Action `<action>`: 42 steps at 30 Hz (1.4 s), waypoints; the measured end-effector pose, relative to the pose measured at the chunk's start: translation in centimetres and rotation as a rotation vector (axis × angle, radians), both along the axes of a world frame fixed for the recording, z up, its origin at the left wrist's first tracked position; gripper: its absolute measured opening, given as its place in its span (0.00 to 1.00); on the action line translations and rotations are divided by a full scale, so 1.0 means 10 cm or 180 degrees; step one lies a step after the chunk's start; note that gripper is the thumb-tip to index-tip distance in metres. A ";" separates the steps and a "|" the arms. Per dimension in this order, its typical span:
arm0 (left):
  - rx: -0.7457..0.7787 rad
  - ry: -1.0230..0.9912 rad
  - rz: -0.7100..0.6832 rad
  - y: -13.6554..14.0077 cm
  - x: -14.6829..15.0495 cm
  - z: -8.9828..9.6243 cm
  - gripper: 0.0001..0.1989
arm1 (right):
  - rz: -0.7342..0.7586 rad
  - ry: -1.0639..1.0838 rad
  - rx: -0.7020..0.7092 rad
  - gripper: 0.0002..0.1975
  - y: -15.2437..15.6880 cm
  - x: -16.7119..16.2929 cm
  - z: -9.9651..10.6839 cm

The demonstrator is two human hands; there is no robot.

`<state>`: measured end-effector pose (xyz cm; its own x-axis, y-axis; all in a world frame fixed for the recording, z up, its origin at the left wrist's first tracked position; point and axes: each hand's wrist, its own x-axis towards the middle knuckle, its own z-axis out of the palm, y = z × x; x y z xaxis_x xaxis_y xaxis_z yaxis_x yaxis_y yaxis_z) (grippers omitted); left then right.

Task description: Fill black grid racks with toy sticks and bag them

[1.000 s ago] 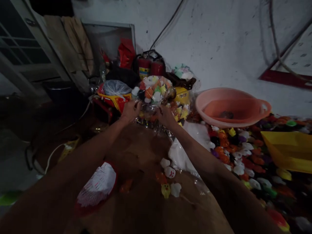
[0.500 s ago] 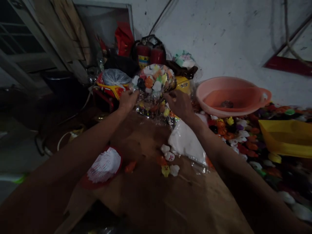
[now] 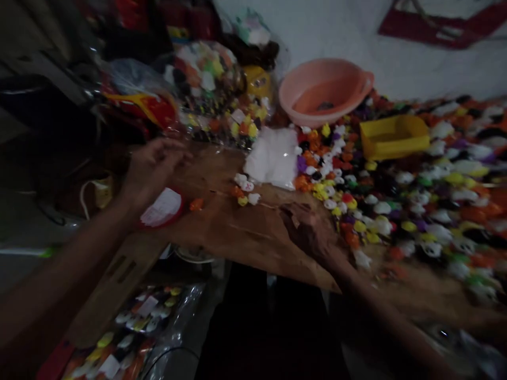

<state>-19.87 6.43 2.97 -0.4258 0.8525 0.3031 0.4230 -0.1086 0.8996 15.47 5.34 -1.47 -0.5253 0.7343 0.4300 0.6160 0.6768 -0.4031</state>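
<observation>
Plastic-wrapped in filled bags (image 3: 206, 74) at the back of the counter (image 3: 233, 237), so apparently partly done; otherwise lies unbagged, as loose toys (image 3: 431, 248) at right. Holds nothing visible in loosely spread left hand (image 3: 154, 163); cannot tell for blurred right hand (image 3: 307, 224).

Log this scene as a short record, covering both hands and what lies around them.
left hand: nothing visibly held; nearest the red dish, which has paper in it
right hand: nothing visibly held; over the wooden table, beside the toy pile
between hands: a few small toys
plastic packet: pale, left of the toy pile
basin: pink, near the wall
yellow tray: among the toys
picture: dim, blurred

left hand
right hand
red dish
</observation>
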 end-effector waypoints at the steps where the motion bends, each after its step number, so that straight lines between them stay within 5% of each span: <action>1: -0.0513 0.0371 -0.0391 -0.26 0.25 -0.06 0.14 | -0.0226 -0.0010 -0.0108 0.09 -0.23 0.18 -0.18; 5: -0.1150 0.0611 -0.1129 -1.14 1.15 -0.53 0.11 | -0.0998 -0.0037 -0.0464 0.10 -0.91 0.75 -0.81; 9: -0.1180 0.0785 -0.1093 -1.43 1.65 -1.02 0.12 | -0.1201 -0.0265 -0.0243 0.11 -1.14 0.87 -1.14; 15: -0.1122 0.1163 -0.0264 -1.15 1.53 -1.12 0.16 | -0.0983 -0.0302 -0.0130 0.12 -1.13 0.84 -1.14; 19: -0.0682 0.1864 0.0204 -0.64 1.34 -1.12 0.36 | -0.0725 -0.0228 -0.0285 0.07 -1.16 0.92 -1.15; 21: -0.0835 0.2015 0.0338 -0.35 1.30 -1.18 0.42 | -0.0750 -0.0185 -0.0229 0.07 -1.16 0.93 -1.17; 26: -0.0904 0.1977 0.0146 0.26 1.31 -1.32 0.47 | -0.1041 -0.0316 0.0067 0.09 -1.16 0.87 -1.21; 29: -0.0783 0.1692 -0.0166 0.47 1.37 -1.32 0.39 | -0.1118 -0.0361 0.0122 0.10 -1.17 0.84 -1.20; 33: -0.0594 0.1346 -0.0322 0.37 1.51 -1.37 0.27 | -0.1081 -0.0009 -0.0071 0.10 -1.05 0.77 -1.11; 36: -0.0430 0.1126 -0.0242 0.16 1.69 -1.47 0.24 | -0.0912 0.0209 -0.0165 0.21 -0.70 0.59 -0.96; 40: -0.0228 0.0752 -0.0198 0.06 1.85 -1.52 0.14 | -0.0514 -0.0382 -0.0175 0.34 -0.09 0.07 -0.76; 42: -0.0164 0.0493 -0.0083 -0.01 1.81 -1.43 0.18 | -0.0289 -0.0707 -0.0241 0.36 0.08 -0.24 -0.66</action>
<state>-1.75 6.31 -11.32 -0.3549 0.8787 0.3191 0.5548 -0.0768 0.8284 13.04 6.15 -8.09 -0.5311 0.8086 0.2533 0.7522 0.5875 -0.2984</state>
